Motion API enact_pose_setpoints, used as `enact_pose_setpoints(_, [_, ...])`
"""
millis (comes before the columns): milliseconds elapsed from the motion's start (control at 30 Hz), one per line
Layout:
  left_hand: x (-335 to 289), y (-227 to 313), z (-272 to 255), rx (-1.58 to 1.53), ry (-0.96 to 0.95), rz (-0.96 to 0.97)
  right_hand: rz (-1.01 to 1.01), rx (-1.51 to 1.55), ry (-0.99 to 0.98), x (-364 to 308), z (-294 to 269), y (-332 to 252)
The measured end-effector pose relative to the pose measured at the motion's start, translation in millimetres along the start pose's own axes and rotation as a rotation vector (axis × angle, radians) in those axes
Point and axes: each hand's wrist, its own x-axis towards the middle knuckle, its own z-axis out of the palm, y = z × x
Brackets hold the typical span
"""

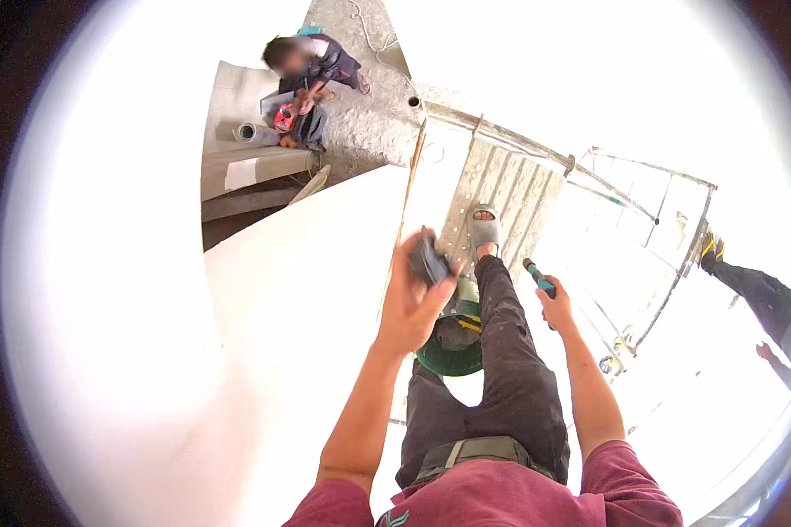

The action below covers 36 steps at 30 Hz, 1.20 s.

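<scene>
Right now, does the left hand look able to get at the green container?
Probably yes: the green container appears just below the left hand in view, with no barrier visible between. That hand holds a dark object, though, which might need setting down.

The dark grey thing (429, 259) is small and chunky, like a block. It sits in the left hand (408, 303), between the thumb and the fingers, and it leans to one side. It is blurry, so its kind is hard to tell. The long, thin tool (538, 275) is blue-green and black. It sits in the right hand (557, 309), with one end poking out past the curled fingers, away from the wrist
</scene>
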Motion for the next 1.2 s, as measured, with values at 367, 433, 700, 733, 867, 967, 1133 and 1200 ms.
enact_pose_setpoints(367, [-362.5, -222.3, -83.1, 0.627, -0.634, -0.720, -0.163, -0.242, 0.140, 90.6, -115.3, 7.7])
enact_pose_setpoints(433, [-314.6, -151.0, -57.8, 0.677, -0.582, -0.264, -0.134, -0.197, 0.110, 83.4, -84.0, 4.0])
enact_pose_setpoints(700, [-318.9, -124.6, -146.2, 0.686, -0.333, -0.797, -0.090, -0.221, 0.110, 49.8, -31.1, -2.8])
enact_pose_setpoints(733, [-296.8, -112.1, -157.1, 0.769, -0.422, -0.908, -0.114, -0.239, 0.111, 51.2, -36.6, 5.2])
enact_pose_setpoints(867, [-211.5, -67.1, -129.9, 0.617, 0.134, -0.536, -0.116, -0.281, 0.031, 26.3, -65.6, -48.5])
enact_pose_setpoints(967, [-167.2, -55.6, -86.1, 0.404, 0.035, -0.232, -0.200, -0.301, -0.135, 0.2, -62.0, -47.9])
enact_pose_setpoints(1133, [-100.3, -44.1, 29.8, 0.508, -0.725, 0.247, -0.487, -0.572, -0.088, -44.6, -34.3, -88.1])
enact_pose_setpoints(1200, [-112.3, -66.6, 65.7, 0.563, -0.986, 0.309, -0.462, -0.610, -0.059, -56.8, -34.3, -83.4])
